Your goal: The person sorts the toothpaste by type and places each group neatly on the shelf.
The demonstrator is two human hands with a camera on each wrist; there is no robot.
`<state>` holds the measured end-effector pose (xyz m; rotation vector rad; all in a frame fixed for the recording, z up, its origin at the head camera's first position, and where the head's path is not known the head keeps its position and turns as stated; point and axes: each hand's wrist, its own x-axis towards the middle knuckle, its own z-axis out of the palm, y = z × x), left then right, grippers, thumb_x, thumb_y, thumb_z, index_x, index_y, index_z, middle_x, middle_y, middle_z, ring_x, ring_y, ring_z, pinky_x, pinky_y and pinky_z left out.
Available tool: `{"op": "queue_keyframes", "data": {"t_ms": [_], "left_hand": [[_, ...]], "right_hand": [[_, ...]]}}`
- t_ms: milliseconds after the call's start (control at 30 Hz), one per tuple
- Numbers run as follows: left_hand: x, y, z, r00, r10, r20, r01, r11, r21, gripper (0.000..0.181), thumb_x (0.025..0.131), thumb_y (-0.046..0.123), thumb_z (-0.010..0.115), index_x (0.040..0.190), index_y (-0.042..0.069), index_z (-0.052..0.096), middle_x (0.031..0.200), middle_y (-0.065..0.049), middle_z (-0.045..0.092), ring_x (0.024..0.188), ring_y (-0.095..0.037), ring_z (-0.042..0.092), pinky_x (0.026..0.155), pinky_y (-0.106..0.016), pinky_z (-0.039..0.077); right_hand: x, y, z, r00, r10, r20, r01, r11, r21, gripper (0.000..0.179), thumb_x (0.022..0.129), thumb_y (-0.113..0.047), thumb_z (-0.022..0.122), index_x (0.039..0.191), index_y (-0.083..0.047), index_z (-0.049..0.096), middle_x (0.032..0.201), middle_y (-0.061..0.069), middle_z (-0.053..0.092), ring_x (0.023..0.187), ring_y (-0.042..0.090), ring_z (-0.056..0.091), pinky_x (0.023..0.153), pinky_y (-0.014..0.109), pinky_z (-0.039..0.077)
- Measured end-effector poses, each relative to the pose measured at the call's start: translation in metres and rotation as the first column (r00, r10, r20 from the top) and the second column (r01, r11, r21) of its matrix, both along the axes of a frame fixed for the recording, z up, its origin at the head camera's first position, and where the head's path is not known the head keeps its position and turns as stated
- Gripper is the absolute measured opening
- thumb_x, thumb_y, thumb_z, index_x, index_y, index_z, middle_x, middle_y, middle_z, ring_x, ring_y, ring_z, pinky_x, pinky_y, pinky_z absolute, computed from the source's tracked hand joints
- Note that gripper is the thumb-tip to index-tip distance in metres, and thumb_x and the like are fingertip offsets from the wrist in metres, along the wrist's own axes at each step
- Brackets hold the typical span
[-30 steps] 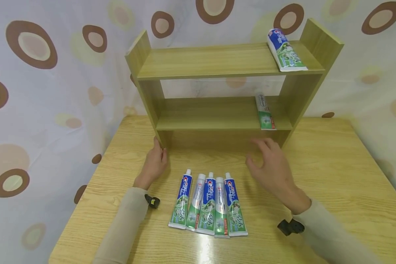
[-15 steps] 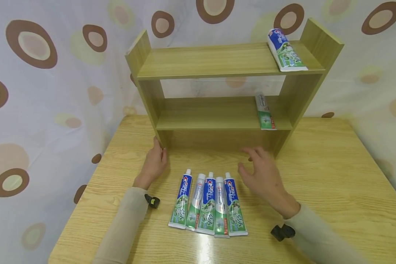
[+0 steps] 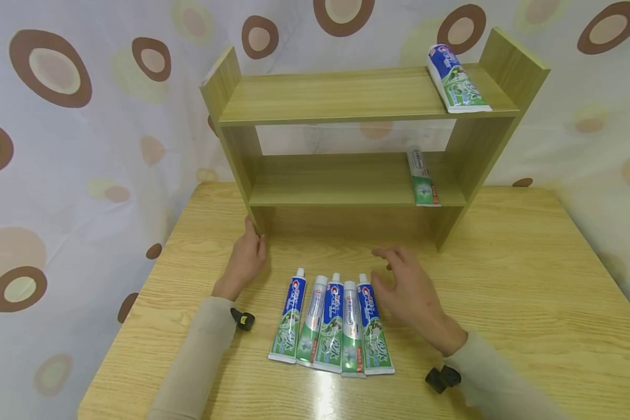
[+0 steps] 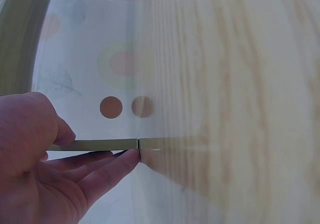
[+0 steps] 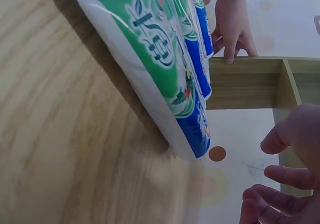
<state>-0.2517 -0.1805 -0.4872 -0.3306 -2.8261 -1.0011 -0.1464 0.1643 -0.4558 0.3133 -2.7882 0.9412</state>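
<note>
My left hand (image 3: 245, 261) holds the lower left side panel of the wooden shelf (image 3: 341, 96), thumb on one face and fingers along the other, as the left wrist view shows. Several toothpaste tubes lie side by side on the table in front of the shelf, caps toward it. Just right of the rightmost blue and green toothpaste tube (image 3: 374, 329) hovers my right hand (image 3: 412, 294), fingers spread and loosely bent, holding nothing. In the right wrist view that tube (image 5: 150, 54) is close by, apart from my fingertips (image 5: 274, 143).
On the top board at the right lies another blue and green toothpaste tube (image 3: 458, 81). A silver and green toothpaste tube (image 3: 422, 178) lies on the middle board, also right. Behind the wooden table (image 3: 530, 280) hangs a patterned cloth (image 3: 110, 116).
My right hand has moved left and toward me, from before the shelf's right side to beside the rightmost tube. My left hand has stayed on the side panel.
</note>
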Motion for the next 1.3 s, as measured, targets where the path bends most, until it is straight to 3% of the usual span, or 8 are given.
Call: {"op": "queue_keyframes", "data": {"t_ms": [400, 567, 867, 1167, 1300], "left_hand": [[-0.002, 0.000, -0.003, 1.000, 0.001, 0.002, -0.001, 1.000, 0.003, 0.057, 0.116, 0.008, 0.040, 0.165, -0.008, 0.016, 0.145, -0.044, 0.060, 0.132, -0.054, 0.066, 0.107, -0.061, 0.060], [-0.002, 0.000, -0.003, 1.000, 0.002, -0.001, -0.002, 1.000, -0.002, 0.057, 0.116, 0.009, 0.041, 0.165, -0.007, 0.016, 0.144, -0.043, 0.061, 0.129, -0.053, 0.069, 0.101, -0.060, 0.062], [-0.001, -0.001, -0.003, 1.000, -0.002, 0.002, 0.002, 1.000, 0.012, 0.058, 0.116, 0.009, 0.040, 0.166, -0.008, 0.015, 0.149, -0.043, 0.057, 0.134, -0.053, 0.065, 0.105, -0.059, 0.061], [0.000, -0.001, -0.003, 1.000, 0.001, 0.002, -0.001, 1.000, 0.004, 0.058, 0.116, 0.009, 0.040, 0.165, -0.011, 0.015, 0.143, -0.045, 0.060, 0.127, -0.055, 0.069, 0.098, -0.060, 0.063], [-0.001, -0.001, -0.004, 1.000, -0.001, -0.013, 0.001, 1.000, -0.004, 0.058, 0.116, 0.009, 0.040, 0.165, -0.009, 0.016, 0.142, -0.044, 0.062, 0.126, -0.053, 0.070, 0.097, -0.059, 0.064]], "right_hand": [[0.007, -0.005, -0.015, 0.999, 0.018, 0.036, -0.020, 0.999, 0.034, 0.045, 0.099, -0.017, 0.075, 0.142, -0.005, 0.067, 0.133, 0.019, 0.069, 0.108, 0.032, 0.070, 0.082, 0.045, 0.063], [0.009, -0.007, -0.020, 0.999, 0.023, 0.038, -0.025, 0.999, 0.035, 0.045, 0.098, -0.016, 0.076, 0.141, -0.005, 0.068, 0.132, 0.017, 0.070, 0.108, 0.031, 0.070, 0.084, 0.045, 0.062], [0.011, -0.010, -0.026, 0.998, 0.038, 0.058, -0.042, 0.997, 0.059, 0.052, 0.096, -0.023, 0.082, 0.142, -0.003, 0.068, 0.128, 0.016, 0.070, 0.101, 0.025, 0.066, 0.082, 0.039, 0.059], [0.014, -0.012, -0.029, 0.994, 0.057, 0.090, -0.065, 0.995, 0.080, 0.055, 0.095, -0.027, 0.082, 0.143, -0.004, 0.067, 0.126, 0.015, 0.069, 0.090, 0.017, 0.056, 0.074, 0.029, 0.049], [0.016, -0.014, -0.031, 0.994, 0.054, 0.093, -0.063, 0.994, 0.092, 0.055, 0.095, -0.028, 0.083, 0.141, -0.004, 0.068, 0.125, 0.014, 0.070, 0.093, 0.018, 0.060, 0.077, 0.031, 0.053]]}}
